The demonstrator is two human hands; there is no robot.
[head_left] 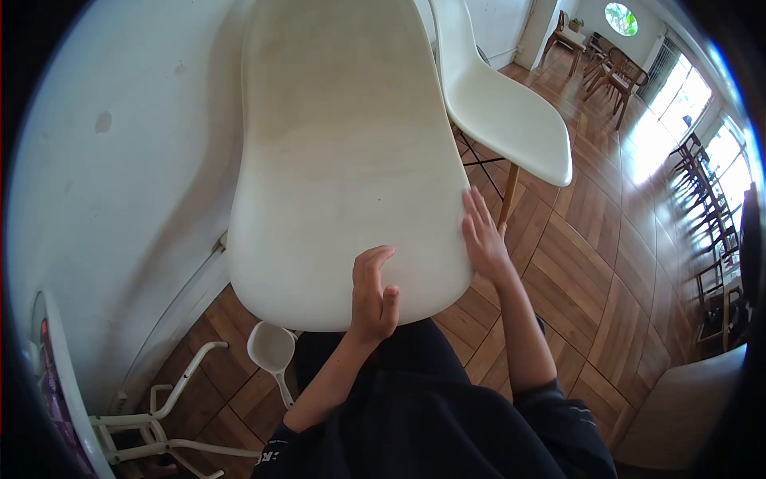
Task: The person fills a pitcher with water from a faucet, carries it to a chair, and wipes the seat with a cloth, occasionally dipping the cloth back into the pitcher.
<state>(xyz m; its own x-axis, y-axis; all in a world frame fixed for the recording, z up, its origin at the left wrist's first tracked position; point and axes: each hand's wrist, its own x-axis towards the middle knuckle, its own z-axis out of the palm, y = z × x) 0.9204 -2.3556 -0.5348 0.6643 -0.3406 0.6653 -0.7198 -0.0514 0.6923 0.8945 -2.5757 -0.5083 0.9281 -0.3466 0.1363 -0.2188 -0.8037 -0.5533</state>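
Note:
A white molded chair stands before me, its seat toward my legs and greyish smudges across its backrest. Over the front part of the seat is my left hand, with nothing in it, fingers bent loosely and the thumb apart. My right hand is at the seat's right edge, its fingers stretched out along the rim and holding nothing. Below the seat's front left corner, beside my leg, shows a white dipper with a long handle.
Behind on the right is a second white chair with wooden legs. A white wall runs along the left. White tubular metal legs stand at lower left on the wooden floor. Wooden chairs are farther back.

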